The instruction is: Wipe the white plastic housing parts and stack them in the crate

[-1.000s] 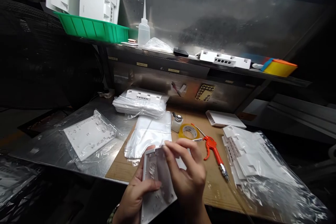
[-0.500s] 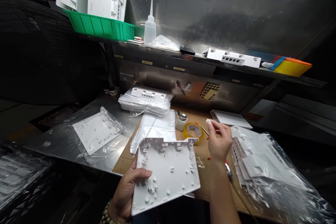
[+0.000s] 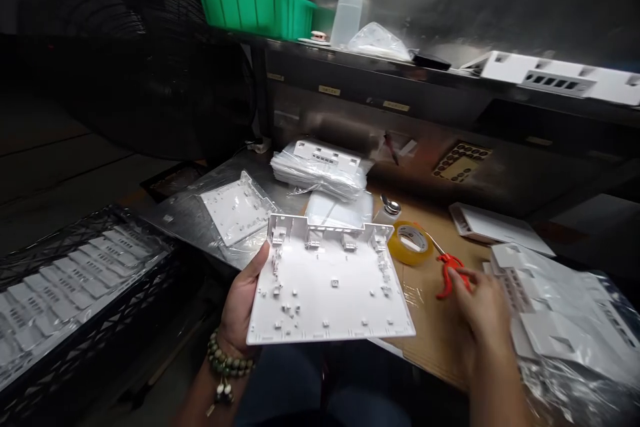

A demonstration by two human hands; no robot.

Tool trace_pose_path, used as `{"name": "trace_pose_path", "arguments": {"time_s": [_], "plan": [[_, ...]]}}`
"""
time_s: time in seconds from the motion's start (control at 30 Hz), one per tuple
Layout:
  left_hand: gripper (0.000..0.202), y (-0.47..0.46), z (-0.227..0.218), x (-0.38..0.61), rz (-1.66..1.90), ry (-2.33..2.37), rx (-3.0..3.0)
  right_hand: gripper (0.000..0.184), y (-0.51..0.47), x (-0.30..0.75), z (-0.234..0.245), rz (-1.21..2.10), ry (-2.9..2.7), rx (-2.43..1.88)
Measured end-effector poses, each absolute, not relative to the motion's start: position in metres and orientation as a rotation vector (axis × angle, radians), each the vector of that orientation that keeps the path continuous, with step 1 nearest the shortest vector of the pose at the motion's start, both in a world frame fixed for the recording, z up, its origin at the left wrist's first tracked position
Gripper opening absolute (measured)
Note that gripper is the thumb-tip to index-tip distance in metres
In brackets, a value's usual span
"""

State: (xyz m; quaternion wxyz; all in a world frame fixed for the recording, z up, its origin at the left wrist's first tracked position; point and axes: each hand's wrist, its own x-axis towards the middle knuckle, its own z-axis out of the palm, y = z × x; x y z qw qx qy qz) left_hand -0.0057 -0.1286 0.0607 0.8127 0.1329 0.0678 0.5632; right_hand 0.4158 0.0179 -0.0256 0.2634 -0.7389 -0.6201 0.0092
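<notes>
My left hand (image 3: pixel 240 310) grips the left edge of a white plastic housing panel (image 3: pixel 335 307), thumb at its upper left corner. The panel is tilted up, showing its inner face with small posts, clips and a raised back wall. My right hand (image 3: pixel 483 303), slightly blurred, is at the right over the cardboard. Its thumb and forefinger overlap the red handles (image 3: pixel 447 280) of a pliers-like or scissors-like tool. Whether the fingers close on it cannot be made out. A yellow tape roll (image 3: pixel 397 250) and a pump bottle (image 3: pixel 389 210) are behind the panel.
Another panel (image 3: pixel 235 210) lies on plastic film at left. Bagged housings fill a black rack (image 3: pixel 75 287) and a pile (image 3: pixel 555 307) at right. Plastic bags (image 3: pixel 320 177) are stacked at the back. The shelf above carries a green bin (image 3: pixel 255 10) and a squeeze bottle (image 3: pixel 347 13).
The view has swung left. My right hand has come down from its raised pinch on a small white bit to the red handles; the white bit is no longer visible. The panel is turned more squarely.
</notes>
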Motion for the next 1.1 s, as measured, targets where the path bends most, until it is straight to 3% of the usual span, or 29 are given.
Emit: {"name": "trace_pose_path", "arguments": {"time_s": [0.23, 0.5, 0.6, 0.77, 0.9, 1.0, 1.1], "plan": [[0.063, -0.138, 0.063, -0.025, 1.332, 0.262, 0.205, 0.084, -0.018, 0.458, -0.061, -0.199, -1.816, -2.211], [0.063, -0.154, 0.062, -0.036, 1.332, 0.234, 0.192, 0.053, -0.005, 0.47, -0.032, 0.353, -1.613, -2.449], [0.065, -0.159, 0.065, -0.042, 1.386, 0.235, 0.176, 0.043, -0.018, 0.462, -0.012, 0.487, -1.314, -2.26], [0.064, -0.168, 0.062, -0.053, 1.454, 0.255, 0.176, 0.042, -0.051, 0.45, 0.016, 0.747, -1.019, -1.786], [0.063, -0.174, 0.053, -0.063, 1.486, 0.327, 0.166, 0.033, -0.072, 0.446, 0.026, 1.124, -1.176, -1.42], [0.061, -0.177, 0.046, -0.068, 1.5, 0.376, 0.157, 0.038, -0.086, 0.433, 0.025, 1.454, -1.252, -1.275], [0.064, -0.179, 0.043, -0.071, 1.475, 0.326, 0.183, 0.047, -0.102, 0.407, 0.026, 1.379, -1.437, -1.327]]}}
